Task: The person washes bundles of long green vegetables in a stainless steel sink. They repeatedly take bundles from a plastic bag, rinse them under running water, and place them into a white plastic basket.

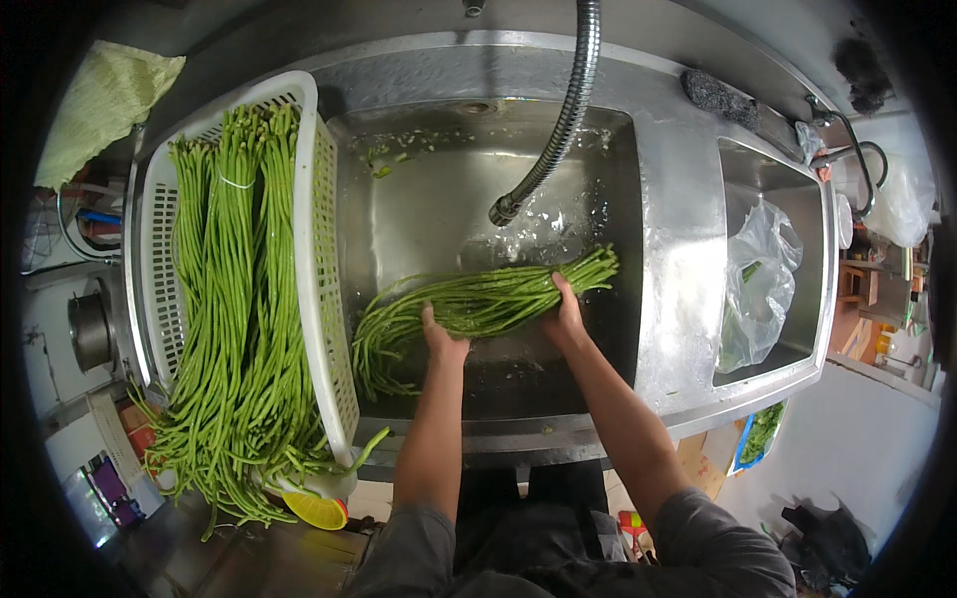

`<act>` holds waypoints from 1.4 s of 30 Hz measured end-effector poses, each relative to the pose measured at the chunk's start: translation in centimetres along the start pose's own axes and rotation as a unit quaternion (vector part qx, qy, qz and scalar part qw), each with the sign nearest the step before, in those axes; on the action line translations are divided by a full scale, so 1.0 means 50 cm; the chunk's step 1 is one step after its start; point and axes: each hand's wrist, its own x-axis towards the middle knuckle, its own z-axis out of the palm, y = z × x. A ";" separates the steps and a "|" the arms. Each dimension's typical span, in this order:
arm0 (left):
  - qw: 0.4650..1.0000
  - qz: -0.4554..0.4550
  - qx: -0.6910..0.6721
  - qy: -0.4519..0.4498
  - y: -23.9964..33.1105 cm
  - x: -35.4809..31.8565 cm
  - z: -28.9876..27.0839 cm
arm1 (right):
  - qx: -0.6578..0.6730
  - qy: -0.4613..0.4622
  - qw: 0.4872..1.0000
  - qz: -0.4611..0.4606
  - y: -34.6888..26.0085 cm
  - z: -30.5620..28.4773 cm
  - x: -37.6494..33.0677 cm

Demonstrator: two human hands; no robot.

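Now, bean bunch (488, 301) over large sink (419, 214), right of white basket (309, 249). Left hand (445, 341) grasps middle, right hand (565, 321) grasps near right end. Risk: drooping ends (371, 349) could snag on basket if swung left; loosened hold might scatter stems.

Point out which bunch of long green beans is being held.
The bunch of long green beans the left hand and right hand hold over the steel sink; other beans lie in the white plastic basket.
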 end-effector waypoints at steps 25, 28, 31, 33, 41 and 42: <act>0.947 0.026 0.169 0.273 0.106 0.193 -0.083 | -0.173 0.097 0.980 -0.021 -0.042 0.057 0.040; 0.942 0.015 0.310 0.131 0.107 0.072 -0.062 | -0.222 0.128 0.963 -0.086 -0.079 0.018 0.064; 0.884 0.086 0.458 0.038 0.086 0.023 -0.056 | -0.245 0.154 0.948 -0.131 -0.074 0.030 0.082; 0.545 0.351 0.759 0.061 0.044 0.014 -0.018 | -0.226 0.132 0.958 -0.121 -0.058 0.019 0.093; 0.318 0.471 0.774 -0.280 0.002 0.034 0.123 | -0.258 0.114 0.955 -0.091 -0.060 0.083 -0.007; 0.344 0.455 0.777 -0.266 0.001 0.047 0.104 | -0.273 0.114 0.947 -0.128 -0.070 0.086 -0.004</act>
